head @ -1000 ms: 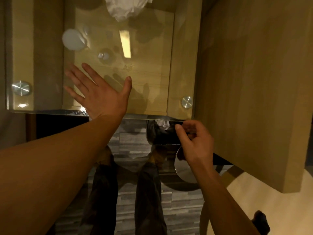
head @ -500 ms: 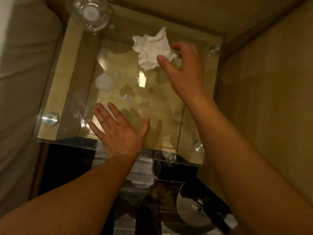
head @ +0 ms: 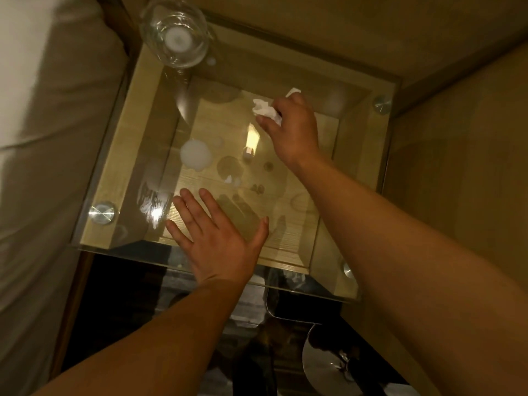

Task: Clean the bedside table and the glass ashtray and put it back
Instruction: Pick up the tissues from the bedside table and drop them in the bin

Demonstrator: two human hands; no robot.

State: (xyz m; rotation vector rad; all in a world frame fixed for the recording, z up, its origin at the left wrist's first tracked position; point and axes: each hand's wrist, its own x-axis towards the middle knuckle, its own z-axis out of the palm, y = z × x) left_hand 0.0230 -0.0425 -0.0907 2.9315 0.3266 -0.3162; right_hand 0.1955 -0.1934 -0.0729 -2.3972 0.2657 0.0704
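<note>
Right hand — curled round tissue | glass ashtray well apart, far-left corner | left hand spread flat over bedside table

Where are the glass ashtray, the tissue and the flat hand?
glass ashtray (head: 175, 38), head view, its frosted middle.
tissue (head: 264, 109), head view, its crumpled left end.
left hand (head: 218, 237), head view, back of the hand.
</note>
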